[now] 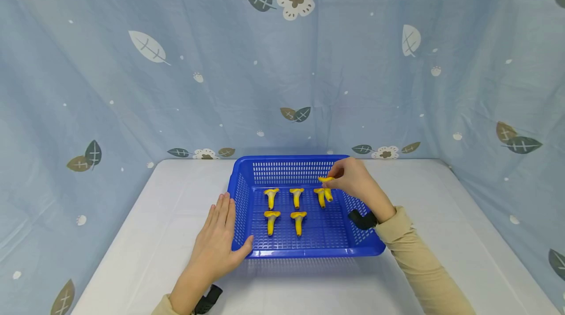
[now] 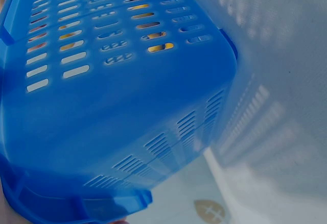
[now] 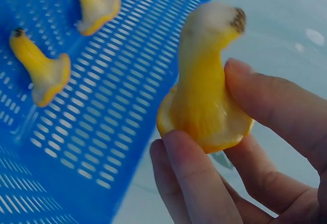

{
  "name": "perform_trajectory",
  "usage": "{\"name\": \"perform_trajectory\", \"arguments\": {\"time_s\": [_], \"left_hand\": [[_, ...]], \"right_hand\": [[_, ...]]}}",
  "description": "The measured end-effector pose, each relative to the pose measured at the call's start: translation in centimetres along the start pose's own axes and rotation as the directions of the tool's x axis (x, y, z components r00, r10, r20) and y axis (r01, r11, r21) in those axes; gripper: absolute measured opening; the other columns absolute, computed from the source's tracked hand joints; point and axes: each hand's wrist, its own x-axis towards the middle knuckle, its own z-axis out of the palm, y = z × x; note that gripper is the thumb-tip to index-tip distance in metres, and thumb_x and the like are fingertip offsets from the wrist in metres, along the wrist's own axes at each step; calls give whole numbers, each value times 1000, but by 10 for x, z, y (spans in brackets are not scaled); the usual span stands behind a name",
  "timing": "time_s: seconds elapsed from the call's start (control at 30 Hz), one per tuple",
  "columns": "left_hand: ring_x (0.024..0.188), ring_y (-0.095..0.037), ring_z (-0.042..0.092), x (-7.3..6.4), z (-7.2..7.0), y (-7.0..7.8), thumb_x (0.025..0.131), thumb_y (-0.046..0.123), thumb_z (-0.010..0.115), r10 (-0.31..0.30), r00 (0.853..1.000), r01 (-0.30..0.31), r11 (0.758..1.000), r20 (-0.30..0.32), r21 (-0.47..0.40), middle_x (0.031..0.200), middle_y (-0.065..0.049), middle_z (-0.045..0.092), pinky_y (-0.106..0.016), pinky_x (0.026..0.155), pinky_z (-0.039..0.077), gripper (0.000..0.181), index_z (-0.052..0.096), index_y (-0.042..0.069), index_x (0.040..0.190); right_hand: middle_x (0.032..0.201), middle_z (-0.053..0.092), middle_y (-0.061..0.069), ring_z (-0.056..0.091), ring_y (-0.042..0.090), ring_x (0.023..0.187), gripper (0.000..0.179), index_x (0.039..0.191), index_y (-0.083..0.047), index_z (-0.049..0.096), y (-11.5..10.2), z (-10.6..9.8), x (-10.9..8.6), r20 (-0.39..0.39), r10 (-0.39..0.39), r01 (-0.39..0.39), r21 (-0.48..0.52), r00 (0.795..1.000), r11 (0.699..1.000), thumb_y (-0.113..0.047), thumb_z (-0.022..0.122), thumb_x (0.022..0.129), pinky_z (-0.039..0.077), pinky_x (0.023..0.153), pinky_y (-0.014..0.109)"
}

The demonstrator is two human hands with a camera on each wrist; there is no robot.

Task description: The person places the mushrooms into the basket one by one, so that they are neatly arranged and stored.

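Note:
A blue plastic basket point(image 1: 304, 253) with slotted walls stands on the table. My right hand point(image 1: 353, 177) pinches a yellow chanterelle mushroom point(image 3: 202, 91) between thumb and fingers over the basket's right rear part. In the right wrist view, its flared cap is in the fingers and its dark-tipped stem points up. Several more chanterelles lie inside the basket: a back row with one chanterelle point(image 1: 296, 198) in its middle, and a front row with another chanterelle point(image 1: 298, 223). My left hand point(image 1: 215, 249) rests along the basket's left rim, fingers straight and thumb spread toward the front corner.
The table point(image 1: 176, 197) has a white cover. Behind it hangs a blue curtain point(image 1: 229, 84) with leaf and flower prints. In the left wrist view, the slotted outer wall point(image 2: 112, 106) of the basket fills much of the picture, with yellow showing through some slots.

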Motion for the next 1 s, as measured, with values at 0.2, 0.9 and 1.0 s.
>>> {"name": "perform_trajectory", "arguments": {"time_s": [0.2, 0.9, 1.0], "left_hand": [[148, -42, 17, 0, -1, 0, 86, 47, 64, -7, 1000, 7, 1000, 20, -5, 158, -31, 20, -55, 118, 22, 95, 29, -15, 148], [147, -42, 19, 0, 0, -1, 86, 47, 65, -5, 1000, 5, 1000, 2, -6, 157, -31, 23, -56, 117, 25, 94, 30, -14, 148], [147, -43, 20, 0, 1, -1, 85, 45, 65, 4, 1000, -4, 1000, -23, -4, 156, -31, 25, -55, 116, 26, 92, 32, -15, 147]], "right_hand": [[73, 63, 4, 55, 19, 65, 16, 76, -6, 69, -1, 11, 5, 93, 29, -22, -78, 995, 997, -11, 83, 78, 48, 57, 31], [68, 55, 4, 50, 17, 60, 25, 72, -5, 59, 9, 52, 7, 347, 122, -37, -242, 930, 970, -2, 84, 74, 42, 52, 25], [70, 55, 4, 49, 17, 61, 22, 74, -4, 61, 10, 55, 7, 370, 125, -26, -261, 921, 965, -2, 84, 73, 41, 53, 25]]}}
